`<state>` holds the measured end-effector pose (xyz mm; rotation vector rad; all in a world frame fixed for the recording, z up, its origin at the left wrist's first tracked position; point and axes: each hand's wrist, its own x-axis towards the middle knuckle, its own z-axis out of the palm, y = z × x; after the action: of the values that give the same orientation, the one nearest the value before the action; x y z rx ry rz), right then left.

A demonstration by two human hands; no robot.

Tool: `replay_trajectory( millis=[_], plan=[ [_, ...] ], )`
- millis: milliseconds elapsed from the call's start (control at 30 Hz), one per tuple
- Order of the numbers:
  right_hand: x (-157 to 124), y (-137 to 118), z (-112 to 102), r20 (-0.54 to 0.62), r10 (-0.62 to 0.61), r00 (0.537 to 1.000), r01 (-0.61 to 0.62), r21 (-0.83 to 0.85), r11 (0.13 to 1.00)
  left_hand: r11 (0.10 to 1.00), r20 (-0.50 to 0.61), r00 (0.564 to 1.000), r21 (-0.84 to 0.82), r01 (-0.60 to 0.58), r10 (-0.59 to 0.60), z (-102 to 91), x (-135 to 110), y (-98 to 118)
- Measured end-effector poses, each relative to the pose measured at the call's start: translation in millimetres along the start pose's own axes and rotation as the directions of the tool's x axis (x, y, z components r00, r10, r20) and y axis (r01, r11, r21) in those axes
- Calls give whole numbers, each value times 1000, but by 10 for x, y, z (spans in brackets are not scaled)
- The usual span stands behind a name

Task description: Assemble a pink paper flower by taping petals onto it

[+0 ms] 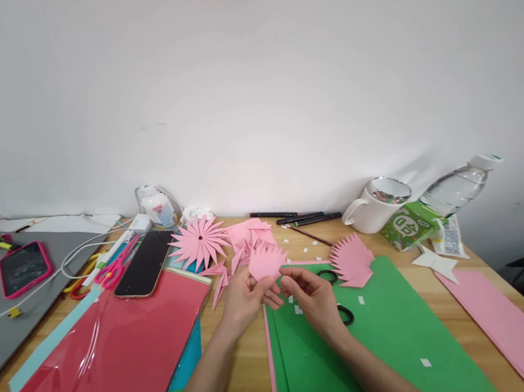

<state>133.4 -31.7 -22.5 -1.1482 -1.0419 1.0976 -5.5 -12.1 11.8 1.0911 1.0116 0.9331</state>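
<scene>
My left hand (246, 298) and my right hand (314, 297) meet above the desk, both pinched on a pink folded paper piece with pointed tips (265, 263). Behind it lies a finished pink paper flower (199, 241) and a heap of pink folded petals (248, 234). Another pink fan of points (352, 260) rests on the green paper sheets (393, 334) under my right hand. Black scissor handles (345, 314) peek out beside my right wrist.
Red wrapped paper (101, 374) lies at left with a black phone (146, 264) and pink scissors (116, 265) on it. A white mug (377, 204), green tissue pack (410, 224), water bottle (460, 188), pens (295, 217), pink strips (512, 329) and a pink-cased phone (24, 266) surround.
</scene>
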Motion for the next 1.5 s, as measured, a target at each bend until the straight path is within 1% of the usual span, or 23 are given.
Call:
replay_trajectory(
  millis=[67, 100, 167, 233, 300, 367, 400, 467, 567, 667, 767, 867, 967, 1133, 1200, 1267, 1333, 1367, 1433, 1500],
  plan=[
    [12, 6, -18, -41, -7, 999, 6, -20, 1000, 998, -134, 990, -28, -57, 53, -105, 34, 17],
    [21, 10, -33, -60, -15, 998, 13, -37, 999, 994, -197, 976, -41, -98, 88, -157, 51, 28],
    [39, 22, -67, -68, -36, 997, 30, -92, 995, 975, -330, 928, -79, -210, 173, -241, 78, 51],
    [51, 34, -99, -26, -73, 997, 66, -186, 980, 951, -415, 887, -130, -280, 204, -279, 95, 66],
    [54, 41, -121, 62, -136, 989, 149, -296, 943, 937, -454, 866, -159, -311, 210, -278, 102, 70],
    [48, 49, -131, 178, -190, 966, 246, -384, 890, 937, -464, 860, -152, -315, 214, -258, 102, 62],
    [43, 54, -131, 231, -196, 953, 279, -418, 865, 940, -464, 858, -133, -314, 221, -246, 101, 55],
    [33, 68, -123, 305, -172, 937, 306, -474, 826, 949, -453, 855, -59, -310, 251, -224, 96, 37],
    [32, 82, -102, 366, -133, 921, 330, -553, 765, 948, -430, 846, 108, -298, 315, -202, 88, -3],
    [45, 61, -86, 431, -139, 892, 394, -588, 707, 929, -412, 839, 251, -272, 356, -199, 90, -61],
    [48, 9, -76, 482, -162, 861, 443, -554, 705, 910, -391, 845, 341, -235, 364, -218, 103, -127],
    [38, -43, -63, 468, -197, 862, 444, -505, 740, 902, -396, 849, 389, -190, 349, -235, 107, -172],
    [50, -80, -37, 401, -217, 890, 403, -471, 784, 899, -398, 846, 395, -191, 355, -228, 99, -191],
    [139, -172, 31, 287, -236, 928, 346, -438, 829, 908, -431, 825, 359, -215, 366, -176, 71, -180],
    [157, -230, 65, 253, -271, 929, 359, -424, 831, 895, -459, 801, 398, -201, 384, -156, 53, -152],
    [146, -298, 98, 251, -346, 904, 425, -451, 785, 857, -492, 748, 475, -197, 445, -144, 34, -119],
    [108, -372, 125, 280, -443, 852, 522, -513, 681, 824, -514, 693, 524, -214, 506, -138, 20, -99],
    [86, -409, 132, 296, -490, 820, 566, -544, 619, 822, -521, 678, 523, -228, 519, -137, 16, -99],
    [49, -475, 119, 313, -575, 756, 630, -586, 510, 836, -537, 668, 489, -251, 515, -136, 11, -122],
    [37, -517, 47, 288, -637, 715, 648, -612, 452, 851, -557, 660, 449, -272, 504, -139, 11, -162]
  ],
)
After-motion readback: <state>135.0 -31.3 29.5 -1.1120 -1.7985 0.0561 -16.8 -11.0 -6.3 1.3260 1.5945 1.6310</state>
